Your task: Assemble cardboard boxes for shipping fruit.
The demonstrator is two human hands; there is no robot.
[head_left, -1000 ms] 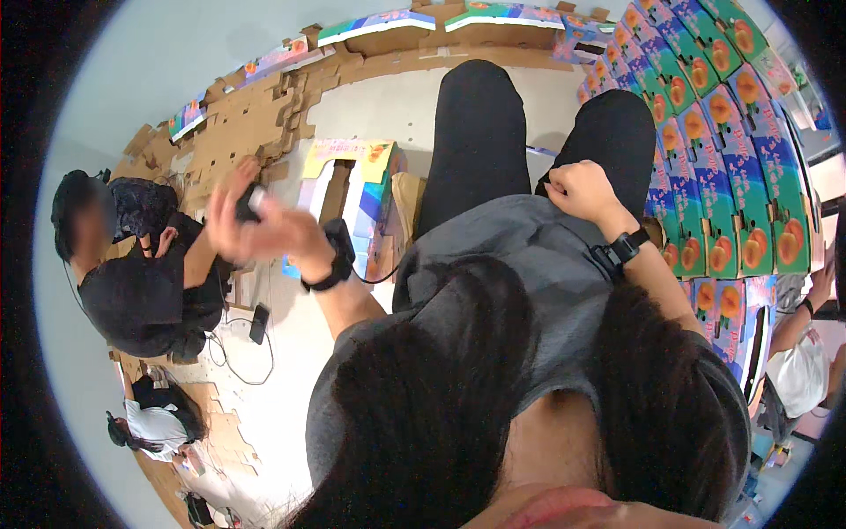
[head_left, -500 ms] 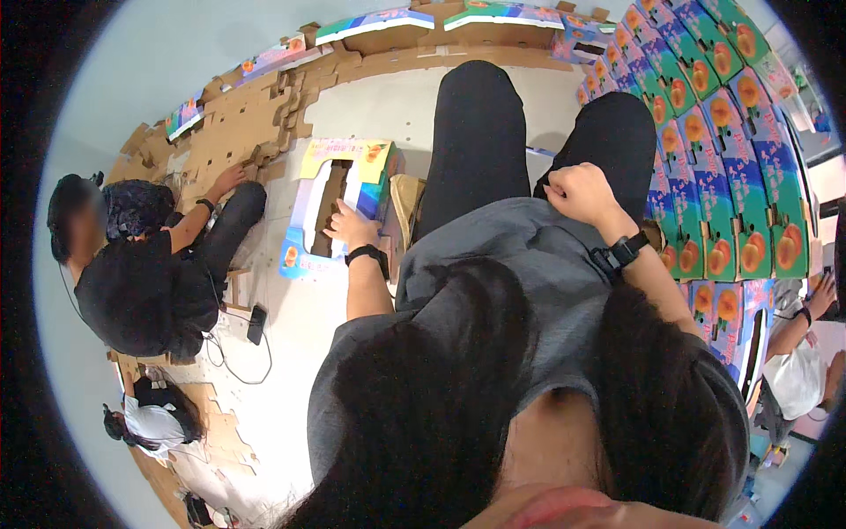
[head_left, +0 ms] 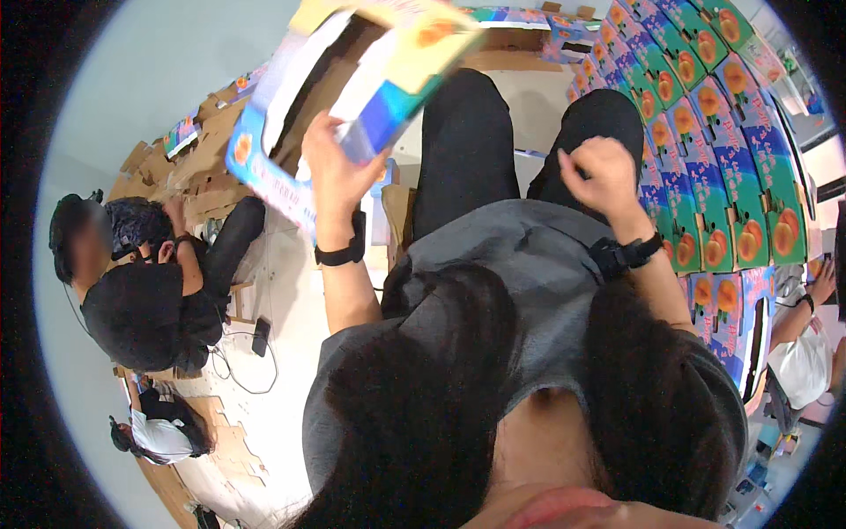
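Note:
My left hand [head_left: 342, 181] is shut on the near side of a colourful cardboard fruit box [head_left: 407, 66], gripping it at its edge. The box is held up and tilted, with a long opening showing brown cardboard inside; its yellow, blue and green faces carry peach pictures. The fingers on its inner side are partly hidden. Above my right thigh, my right hand [head_left: 603, 176] is loosely curled, thumb out, slightly blurred, with nothing seen in it. Beside my left thigh, below the raised box, stands a brown cardboard piece [head_left: 399, 216].
To my right rises a tall stack of peach-printed boxes [head_left: 705, 150]. Brown flattened cardboard [head_left: 211, 145] lies at the far left. A person in black [head_left: 145, 300] sits on the left, near a phone [head_left: 261, 337] and cable on the floor. Other people are further off on both sides.
My left hand has lifted the box off the floor, up and away to the front, tilting it. My right hand has risen slightly from the thigh. The seated person's arm has drawn in.

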